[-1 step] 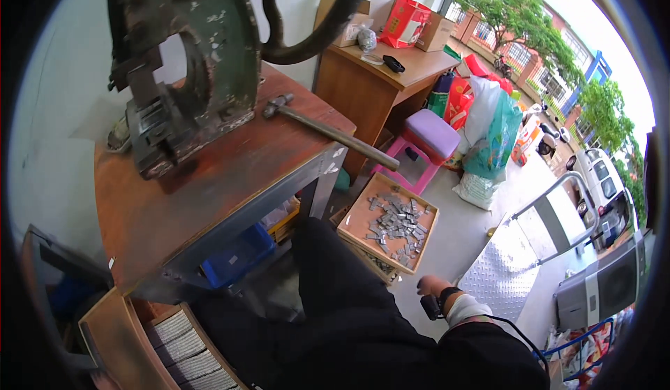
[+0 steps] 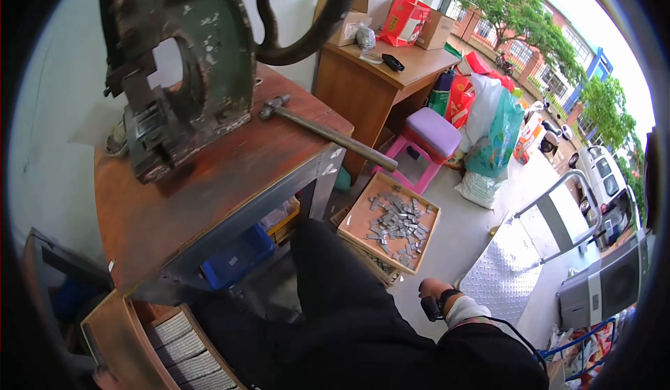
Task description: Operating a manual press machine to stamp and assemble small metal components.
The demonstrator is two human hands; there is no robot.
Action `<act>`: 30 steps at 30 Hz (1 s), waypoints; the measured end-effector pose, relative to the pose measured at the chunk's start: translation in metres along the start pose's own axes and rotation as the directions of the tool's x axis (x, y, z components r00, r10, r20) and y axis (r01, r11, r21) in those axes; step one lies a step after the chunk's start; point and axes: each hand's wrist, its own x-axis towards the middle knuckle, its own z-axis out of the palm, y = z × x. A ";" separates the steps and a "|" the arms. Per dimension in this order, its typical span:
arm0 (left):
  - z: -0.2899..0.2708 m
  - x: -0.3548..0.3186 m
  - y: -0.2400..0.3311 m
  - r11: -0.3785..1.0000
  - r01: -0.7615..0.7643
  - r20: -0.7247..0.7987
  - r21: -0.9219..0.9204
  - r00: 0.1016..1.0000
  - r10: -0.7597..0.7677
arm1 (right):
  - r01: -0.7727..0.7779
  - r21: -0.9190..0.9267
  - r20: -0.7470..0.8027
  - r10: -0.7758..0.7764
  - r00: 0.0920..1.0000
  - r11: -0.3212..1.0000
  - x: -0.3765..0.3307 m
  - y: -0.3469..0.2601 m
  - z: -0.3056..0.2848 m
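"What's nearest?"
"At seven o'clock, a wooden box (image 2: 132, 341) of striped packs (image 2: 185, 349), the left hand (image 2: 106, 377) just beside it. Toward half past four the right hand (image 2: 433, 289), fingers loosely bent, is near the tray (image 2: 356, 219) of metal pieces (image 2: 401, 224) at four. A black-clad leg (image 2: 335, 275) lies between box and tray."
"Farther?"
"On the table (image 2: 223, 173), a hammer (image 2: 335, 136) at twelve, a press (image 2: 227, 69) at ten; beyond, a stool (image 2: 434, 128) at two."
"Unclear?"
"Dark rim cuts off the left hand; the right palm is hidden. I can't tell either grip."
"Changed?"
"Barely: press and hammer appear slightly farther left."
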 end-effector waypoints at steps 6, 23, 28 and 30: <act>-0.113 -0.015 0.204 0.674 -0.717 -0.796 -0.175 0.506 0.332 | 0.116 0.514 -0.171 -0.031 0.985 0.850 0.035 -0.022 -0.013; -0.219 0.102 0.391 0.558 -0.419 -0.631 -0.717 0.730 -0.263 | -0.072 0.997 0.061 0.622 0.780 -0.007 0.207 0.073 0.068; -0.290 0.012 0.472 0.827 -0.214 -0.585 -0.520 0.794 -0.163 | 0.025 0.995 0.033 0.559 0.829 -0.096 0.253 0.086 0.074; -0.279 0.032 0.446 0.878 -0.200 -0.619 -0.435 0.775 -0.130 | 0.166 0.960 -0.005 0.573 0.819 -0.227 0.248 0.063 0.056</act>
